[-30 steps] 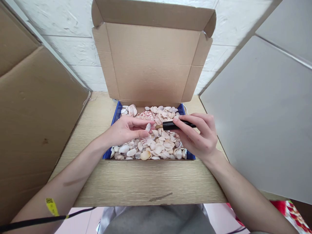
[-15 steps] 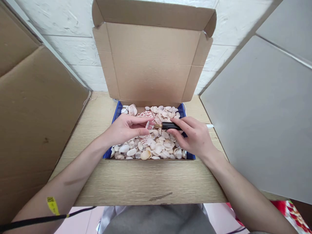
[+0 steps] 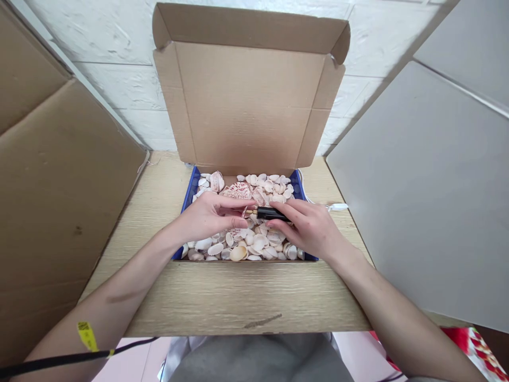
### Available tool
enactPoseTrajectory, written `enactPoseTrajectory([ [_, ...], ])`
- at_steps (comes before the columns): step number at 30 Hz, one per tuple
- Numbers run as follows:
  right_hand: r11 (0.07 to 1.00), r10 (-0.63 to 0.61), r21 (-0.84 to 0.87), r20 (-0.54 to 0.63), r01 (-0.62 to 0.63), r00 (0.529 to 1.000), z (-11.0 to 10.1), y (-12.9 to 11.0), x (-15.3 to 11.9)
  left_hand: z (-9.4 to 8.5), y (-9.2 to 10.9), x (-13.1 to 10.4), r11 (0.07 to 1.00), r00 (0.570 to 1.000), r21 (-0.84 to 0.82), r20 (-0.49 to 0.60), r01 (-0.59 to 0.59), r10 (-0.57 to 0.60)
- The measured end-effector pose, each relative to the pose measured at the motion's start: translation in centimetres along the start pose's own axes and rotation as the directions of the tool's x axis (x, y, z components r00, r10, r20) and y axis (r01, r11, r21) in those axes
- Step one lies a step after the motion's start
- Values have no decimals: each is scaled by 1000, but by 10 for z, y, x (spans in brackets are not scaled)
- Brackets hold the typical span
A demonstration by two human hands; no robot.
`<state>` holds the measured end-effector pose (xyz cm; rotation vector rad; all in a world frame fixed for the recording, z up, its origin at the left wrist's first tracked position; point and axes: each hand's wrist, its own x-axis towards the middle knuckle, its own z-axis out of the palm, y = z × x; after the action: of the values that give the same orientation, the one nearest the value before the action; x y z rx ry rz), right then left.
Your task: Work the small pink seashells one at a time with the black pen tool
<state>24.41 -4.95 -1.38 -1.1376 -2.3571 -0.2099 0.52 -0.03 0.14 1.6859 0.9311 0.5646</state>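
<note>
An open cardboard box with blue side walls holds a layer of pale seashells. Over its middle, my left hand pinches a small shell between thumb and fingers. My right hand grips a black pen-like drill from the right, its brass tip pointing left at the held shell. The tip is close to the shell; whether it touches is too small to tell. A larger red-and-white scallop shell lies in the box behind my left hand.
The box lid stands raised against the white wall. Cardboard borders the wooden table on the left, a grey-white panel on the right. A black cable with a yellow tag crosses my left forearm. A white cord end lies at right.
The black drill and my right hand have shifted slightly left and down. My left hand has turned the held shell, and the drill's tip is now nearer to it.
</note>
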Motion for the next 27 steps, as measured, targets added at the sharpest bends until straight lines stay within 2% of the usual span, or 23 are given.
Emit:
enactPoseTrajectory([
  [7,1000,3,10,-28,-3,1000,0,1,0,2,2,-1,993,999,-115,7,38,-37],
  [11,1000,-6,4,-60,7,998,1,1,0,2,2,-1,993,1000,-115,-15,13,-15],
  [16,996,78,-40,-138,-85,987,2,1,1,1,5,0,996,981,-64,-189,-66,53],
  [19,983,168,-52,-171,-179,971,2,1,1,-1,5,1,999,961,-34,-275,-24,13],
  [21,973,213,-52,-186,-226,959,3,1,1,-2,4,1,996,945,66,-319,-54,72],
  [23,965,247,-46,-184,-260,951,4,1,1,-3,2,1,955,923,267,-321,-128,213],
  [25,958,272,-38,-177,-283,946,5,1,1,-3,1,1,872,910,454,-260,-181,324],
  [27,953,293,-33,-177,-303,940,5,1,1,-3,0,0,804,907,559,-203,-202,369],
])
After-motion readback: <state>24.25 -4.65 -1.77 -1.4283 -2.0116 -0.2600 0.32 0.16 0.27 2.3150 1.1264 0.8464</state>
